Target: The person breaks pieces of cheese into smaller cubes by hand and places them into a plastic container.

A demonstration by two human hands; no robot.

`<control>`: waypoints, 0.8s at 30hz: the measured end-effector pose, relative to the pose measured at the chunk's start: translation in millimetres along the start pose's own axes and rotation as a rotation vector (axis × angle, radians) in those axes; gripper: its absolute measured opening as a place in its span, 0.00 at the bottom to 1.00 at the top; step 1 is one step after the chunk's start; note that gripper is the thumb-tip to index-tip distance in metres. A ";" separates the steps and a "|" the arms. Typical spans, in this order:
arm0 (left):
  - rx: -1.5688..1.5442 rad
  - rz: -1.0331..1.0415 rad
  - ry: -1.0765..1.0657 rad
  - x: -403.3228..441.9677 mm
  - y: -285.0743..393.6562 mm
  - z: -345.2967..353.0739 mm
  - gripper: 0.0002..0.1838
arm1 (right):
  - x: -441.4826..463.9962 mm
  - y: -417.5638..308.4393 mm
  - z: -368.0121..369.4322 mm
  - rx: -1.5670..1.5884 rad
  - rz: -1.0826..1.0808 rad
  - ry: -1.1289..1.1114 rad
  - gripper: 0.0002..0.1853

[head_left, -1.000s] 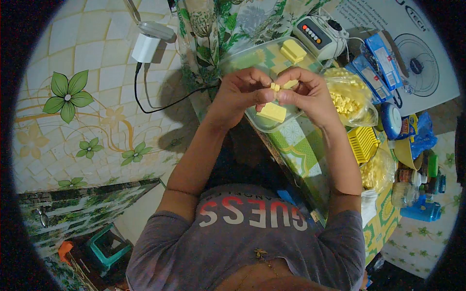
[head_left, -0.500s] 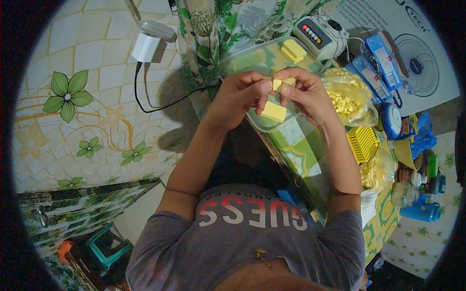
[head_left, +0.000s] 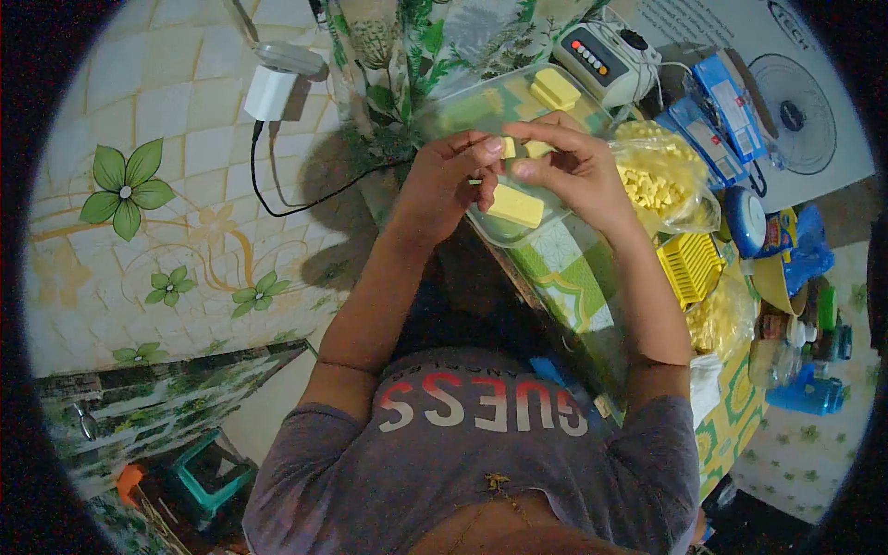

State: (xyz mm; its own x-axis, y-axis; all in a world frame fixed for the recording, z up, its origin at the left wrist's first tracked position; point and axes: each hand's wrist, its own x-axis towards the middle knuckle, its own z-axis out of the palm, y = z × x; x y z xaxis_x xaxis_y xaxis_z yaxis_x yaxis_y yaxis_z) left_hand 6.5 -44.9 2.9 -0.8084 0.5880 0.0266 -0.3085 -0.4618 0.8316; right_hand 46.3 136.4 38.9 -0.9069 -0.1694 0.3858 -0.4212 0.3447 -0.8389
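My left hand (head_left: 444, 180) pinches a small yellow plastic piece (head_left: 508, 147) between thumb and fingertips. Close beside it, my right hand (head_left: 578, 166) holds another small yellow piece (head_left: 536, 148), partly hidden by the fingers. A narrow gap separates the two pieces. Both hands are above a clear plastic tray (head_left: 453, 106). Inside the tray, one yellow block (head_left: 516, 206) lies just below my hands, partly covered by the left fingers. A second yellow block (head_left: 556, 90) rests at the tray's far end.
Right of the tray lies a clear bag of small yellow pieces (head_left: 652, 185). Beyond it are a yellow slotted basket (head_left: 689, 268), another bag (head_left: 721, 324) and blue boxes (head_left: 726, 106). A white device with buttons (head_left: 606, 65) stands behind. A charger (head_left: 273, 92) hangs at the left wall.
The two small yellow pieces, close together before, are now slightly apart. My left hand has shifted a little left, and the right fingers have opened out around their piece.
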 end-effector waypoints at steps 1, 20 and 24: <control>0.025 -0.002 0.006 -0.8 1.7 0.3 0.11 | 0.8 -4.5 -0.2 -0.059 -0.029 0.010 0.17; 0.049 -0.005 0.093 3.3 -1.0 0.3 0.09 | -0.7 8.2 5.3 -0.078 -0.079 0.062 0.16; -0.031 -0.043 0.028 4.8 1.8 -3.4 0.09 | 0.0 7.1 5.4 -0.118 -0.092 0.094 0.15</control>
State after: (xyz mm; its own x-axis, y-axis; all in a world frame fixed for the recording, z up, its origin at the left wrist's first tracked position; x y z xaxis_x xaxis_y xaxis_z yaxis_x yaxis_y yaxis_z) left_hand 0.3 -45.2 2.7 -0.8073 0.5896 -0.0248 -0.3586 -0.4568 0.8141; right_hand 43.4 134.0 30.9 -0.8590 -0.1199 0.4978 -0.4956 0.4391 -0.7494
